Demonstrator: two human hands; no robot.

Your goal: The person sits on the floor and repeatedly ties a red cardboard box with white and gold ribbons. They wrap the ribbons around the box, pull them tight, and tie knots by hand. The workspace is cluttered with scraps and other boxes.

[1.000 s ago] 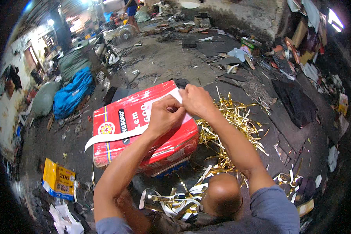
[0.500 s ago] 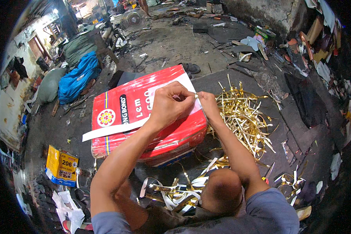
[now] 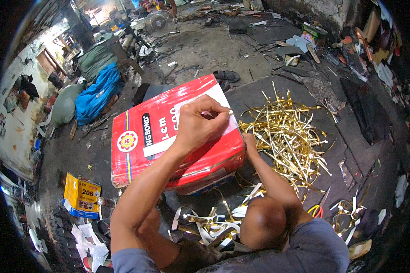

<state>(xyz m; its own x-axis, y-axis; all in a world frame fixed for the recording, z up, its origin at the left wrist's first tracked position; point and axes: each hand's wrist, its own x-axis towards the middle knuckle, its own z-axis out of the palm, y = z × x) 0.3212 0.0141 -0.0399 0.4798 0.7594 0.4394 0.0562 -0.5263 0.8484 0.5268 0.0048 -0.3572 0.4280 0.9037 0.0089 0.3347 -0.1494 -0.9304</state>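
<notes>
A red carton [image 3: 136, 123] with a round flower emblem lies in front of me. Over its top runs a narrow white strip [image 3: 156, 149], passing beneath my left forearm. My left hand [image 3: 201, 122] rests near the carton's right edge, thumb and forefinger pinched together on the strip, whose end there is mostly covered. Down along the carton's right side is my right hand [image 3: 249, 142]; its fingers are hidden behind the carton. Beside it spreads a tangled heap of shiny gold strips [image 3: 289, 141].
More white and gold strips [image 3: 214, 223] lie by my knee. Scissors [image 3: 316, 210] with red and yellow handles are right of it. Left are a yellow-blue package [image 3: 81, 195] and a blue bundle [image 3: 98, 93]. A sandal [image 3: 227, 76] and a fan [image 3: 159, 23] stand farther off.
My right hand has dropped from the carton's top edge down its right side. The white strip has slid rightward, its left end now nearer my forearm. My left hand stays pinched in place.
</notes>
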